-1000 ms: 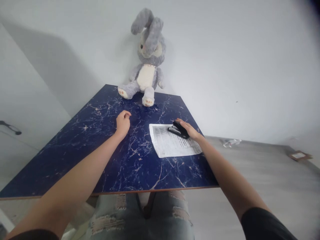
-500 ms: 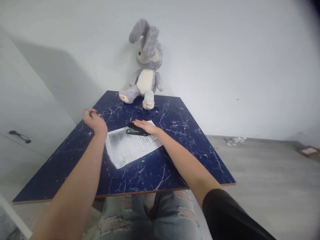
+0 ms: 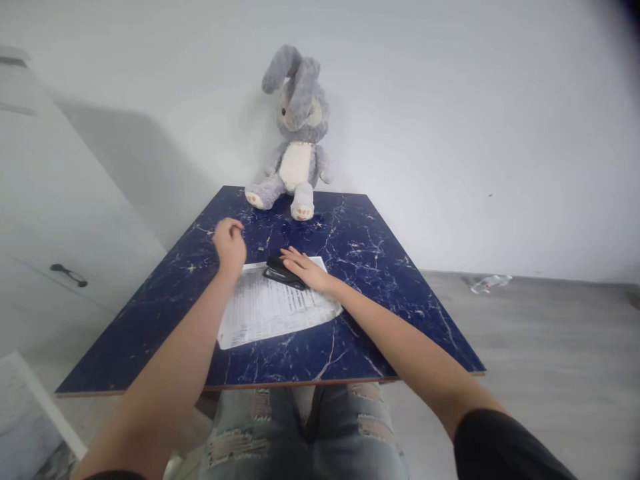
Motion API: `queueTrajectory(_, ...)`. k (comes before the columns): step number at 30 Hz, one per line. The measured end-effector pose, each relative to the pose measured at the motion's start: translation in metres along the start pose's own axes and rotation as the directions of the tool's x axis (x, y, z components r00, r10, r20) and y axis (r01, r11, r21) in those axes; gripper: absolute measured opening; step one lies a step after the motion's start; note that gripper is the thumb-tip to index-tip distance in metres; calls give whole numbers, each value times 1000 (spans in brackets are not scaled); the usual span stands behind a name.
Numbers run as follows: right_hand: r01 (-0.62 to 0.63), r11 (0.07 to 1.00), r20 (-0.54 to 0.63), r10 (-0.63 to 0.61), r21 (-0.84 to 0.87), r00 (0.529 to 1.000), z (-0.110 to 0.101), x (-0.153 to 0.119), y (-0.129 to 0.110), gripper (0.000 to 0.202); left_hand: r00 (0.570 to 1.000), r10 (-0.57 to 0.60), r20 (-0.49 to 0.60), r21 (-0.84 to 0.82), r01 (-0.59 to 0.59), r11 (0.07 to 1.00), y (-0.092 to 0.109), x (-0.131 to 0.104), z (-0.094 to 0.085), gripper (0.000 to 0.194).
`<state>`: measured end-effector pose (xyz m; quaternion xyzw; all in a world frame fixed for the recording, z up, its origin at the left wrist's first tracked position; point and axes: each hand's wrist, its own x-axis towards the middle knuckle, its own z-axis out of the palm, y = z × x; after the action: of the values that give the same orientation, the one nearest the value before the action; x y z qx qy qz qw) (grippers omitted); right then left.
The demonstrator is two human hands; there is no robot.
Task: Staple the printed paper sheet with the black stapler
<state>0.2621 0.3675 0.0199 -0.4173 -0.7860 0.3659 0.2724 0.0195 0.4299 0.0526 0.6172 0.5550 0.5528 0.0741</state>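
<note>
A black stapler (image 3: pixel 286 274) lies tilted across the upper edge of a printed sheet of paper (image 3: pixel 270 313). My right hand (image 3: pixel 306 269) is over the stapler's right end, its fingers gripping it from above. Left of the stapler, just past the paper's upper left corner, my left hand (image 3: pixel 230 245) has its fingers curled inward. Nothing shows between those fingers, and my left wrist covers the sheet's corner. Dark blue marble-patterned table (image 3: pixel 390 300) lies under the paper.
A grey plush rabbit (image 3: pixel 297 160) sits at the table's far edge against the white wall. To the left stands a white cabinet with a black handle (image 3: pixel 69 275). Clear plastic packaging (image 3: pixel 491 284) lies on the floor at right. My legs are under the near edge.
My left hand has moved right, closer to the stapler. The paper is turned slightly and sits nearer to me. My right hand and the stapler have shifted a little toward me, with the view shifting too.
</note>
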Motion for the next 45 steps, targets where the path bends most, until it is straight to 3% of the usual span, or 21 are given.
queueTrajectory(2, -30, 1000, -24, 30, -6, 999, -13, -30, 6, 65, 977, 131, 169, -13, -131, 991, 16, -18, 18, 23)
queueTrajectory(4, -65, 998, -48, 64, -22, 997, -28, -57, 13, 66, 902, 180, 392, -33, -182, 983, 26, -36, 33, 25)
queueTrajectory(6, -89, 995, -76, 85, -47, 993, -44, -78, 22, 68, 834, 193, 517, -45, -199, 979, 33, -50, 44, 26)
queueTrajectory(11, -159, 982, -106, 148, -106, 983, -68, -106, 29, 65, 708, 281, 648, -109, -279, 954, 41, -67, 53, 25)
queueTrajectory(16, 21, 962, 65, -3, -273, 998, -77, -111, 9, 67, 428, 422, 799, -247, -406, 880, 47, -65, 50, 19)
queueTrajectory(20, 197, 929, 93, -176, -312, 980, -81, -110, 7, 34, 319, 407, 856, -260, -415, 872, 48, -57, 41, 22)
queueTrajectory(23, 253, 925, 83, -239, -282, 967, -84, -107, 15, 31, 275, 390, 879, -215, -502, 838, 46, -52, 35, 20)
queueTrajectory(26, 265, 949, 97, -252, -169, 963, -90, -106, 21, 37, 298, 391, 871, -189, -530, 826, 45, -53, 36, 17)
queueTrajectory(28, 233, 972, 134, -228, -20, 964, -97, -107, 24, 44, 397, 400, 826, -209, -443, 872, 45, -57, 42, 20)
queueTrajectory(31, 110, 965, 227, -165, 237, 960, -107, -110, 30, 47, 603, 306, 737, -280, -140, 950, 48, -65, 54, 31)
queueTrajectory(33, 26, 940, 253, -118, 339, 960, -111, -113, 34, 45, 668, 177, 722, -325, 102, 940, 48, -69, 61, 40)
queueTrajectory(35, -19, 923, 243, -81, 385, 967, -111, -115, 37, 45, 671, 82, 737, -371, 299, 879, 47, -70, 66, 50)
queueTrajectory(38, -28, 919, 228, -68, 393, 971, -110, -117, 38, 42, 658, 40, 752, -431, 445, 785, 44, -70, 69, 58)
queueTrajectory(42, 83, 957, 145, -127, 279, 981, -102, -112, 32, 48, 652, 45, 757, -437, 454, 776, 44, -70, 67, 63)
queueTrajectory(45, 215, 976, 82, -218, 40, 973, -89, -105, 24, 45, 659, 33, 751, -433, 455, 778, 47, -71, 67, 64)
